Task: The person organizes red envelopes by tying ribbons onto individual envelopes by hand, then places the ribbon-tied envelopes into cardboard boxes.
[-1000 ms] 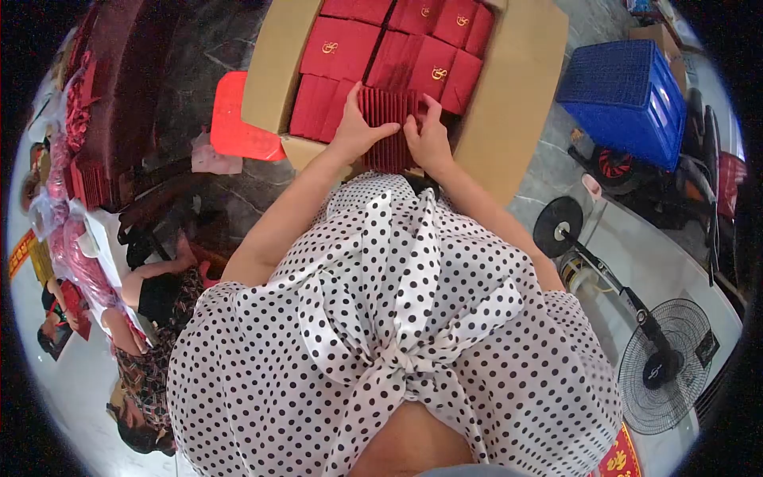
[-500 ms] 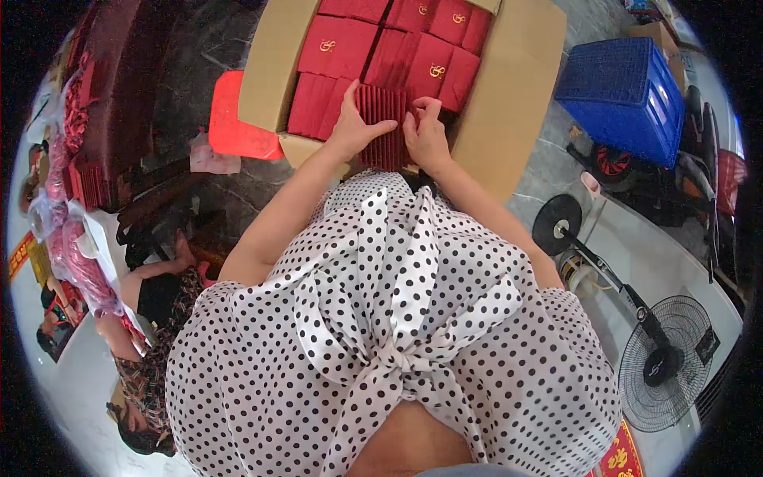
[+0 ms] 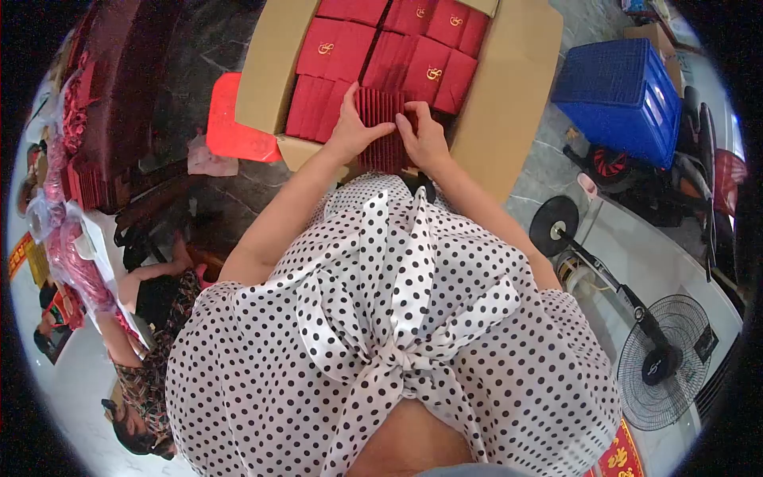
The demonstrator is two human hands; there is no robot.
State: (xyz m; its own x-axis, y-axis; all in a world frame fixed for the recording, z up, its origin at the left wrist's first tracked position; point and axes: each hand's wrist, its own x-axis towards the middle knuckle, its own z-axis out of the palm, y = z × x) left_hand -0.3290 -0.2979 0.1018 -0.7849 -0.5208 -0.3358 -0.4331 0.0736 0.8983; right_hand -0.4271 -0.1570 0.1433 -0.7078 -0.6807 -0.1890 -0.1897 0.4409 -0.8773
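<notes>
Between my hands stands a bundle of thin dark red packets (image 3: pixel 380 107), their ridged edges facing up, at the near side of an open cardboard box (image 3: pixel 493 151). My left hand (image 3: pixel 356 131) grips the bundle's left side, thumb lying across the edges and fingers at the far end. My right hand (image 3: pixel 425 141) has its fingers bent against the right edge of the same bundle. Inside the box, several red packet stacks (image 3: pixel 338 48) lie in rows, some with a gold emblem. The lower part of the bundle is hidden.
A red plastic stool (image 3: pixel 234 127) stands left of the box. On the right are a blue crate (image 3: pixel 616 91) and a black fan (image 3: pixel 664 358). At the left, another person (image 3: pixel 159 381) is beside plastic-wrapped red goods (image 3: pixel 75 254).
My right hand has shifted slightly left, its fingers now nearer the top of the bundle's right edge. My left hand keeps its grip, and the bundle stays almost in place.
</notes>
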